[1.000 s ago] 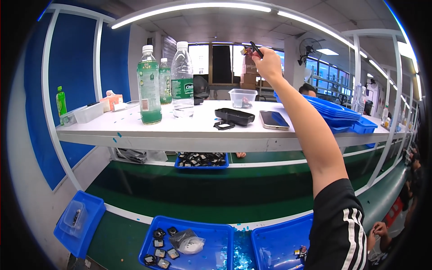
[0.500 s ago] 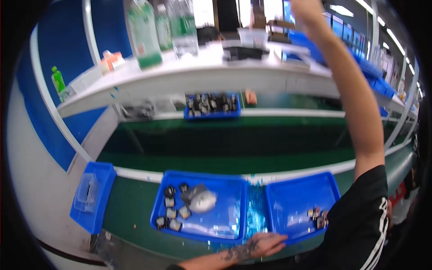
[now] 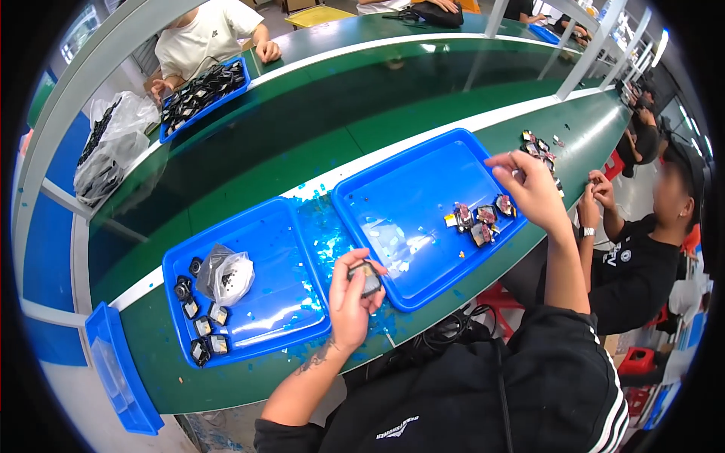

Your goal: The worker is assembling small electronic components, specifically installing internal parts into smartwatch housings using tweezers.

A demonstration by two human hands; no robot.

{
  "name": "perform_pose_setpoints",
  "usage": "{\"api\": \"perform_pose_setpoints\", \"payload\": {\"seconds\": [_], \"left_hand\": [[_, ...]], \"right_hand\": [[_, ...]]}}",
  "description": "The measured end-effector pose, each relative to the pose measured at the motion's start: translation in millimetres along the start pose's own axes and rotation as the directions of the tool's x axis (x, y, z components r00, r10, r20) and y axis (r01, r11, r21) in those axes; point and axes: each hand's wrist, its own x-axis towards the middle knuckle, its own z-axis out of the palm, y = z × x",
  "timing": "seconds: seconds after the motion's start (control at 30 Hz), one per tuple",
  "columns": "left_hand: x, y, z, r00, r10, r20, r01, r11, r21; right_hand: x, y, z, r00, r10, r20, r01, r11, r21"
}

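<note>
In my left hand (image 3: pixel 351 298) is a small black squarish device (image 3: pixel 368 279) with a pale face, held by curled fingers over the gap between two blue trays. My right hand (image 3: pixel 532 185) is raised above the right end of the right blue tray (image 3: pixel 472 137). Its thumb and index finger are apart, and I see nothing between them. Below it in that tray lie several small devices (image 3: pixel 483 215) with reddish and silvery parts showing. The left blue tray (image 3: pixel 260 209) holds several black squarish devices (image 3: pixel 202 326) and a clear plastic bag (image 3: pixel 230 275) with pale contents.
Blue film scraps (image 3: pixel 321 226) litter the green bench between the trays. More small parts (image 3: pixel 538 147) lie beyond my right hand. A small blue tray (image 3: pixel 113 370) stands far left. Across the bench, a person in white (image 3: pixel 208 34) sits by a full tray (image 3: pixel 204 98). Another person (image 3: pixel 634 257) sits at right.
The view has swung down toward the bench. My right arm has come down from high up to above the right tray. My left hand has lifted and turned, now showing the black device.
</note>
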Motion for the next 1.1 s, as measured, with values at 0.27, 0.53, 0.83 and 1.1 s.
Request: {"api": "perform_pose_setpoints", "payload": {"seconds": [0.27,0.53,0.83,1.1], "left_hand": [[1.5,3.3,3.5,0.998,0.002,0.058,0.002,0.998,-0.067],[9.4,3.3,-6.1,0.984,0.169,0.064,-0.177,0.973,0.147],[1.0,0.5,8.8,0.760,0.503,0.412,-0.572,0.218,0.791],[25.9,8.0,36.5,0.899,0.194,0.394,-0.427,0.177,0.887]], "right_hand": [[-13.7,63.4,26.9,0.987,-0.006,0.161,0.022,0.995,-0.097],[6.3,58.6,52.1,0.898,-0.152,0.413,0.208,0.974,-0.092],[6.1,46.9,46.7,0.891,-0.134,0.434,0.095,0.989,0.109],[-4.5,59.4,45.8,0.910,-0.205,0.360,0.060,0.925,0.376]]}}
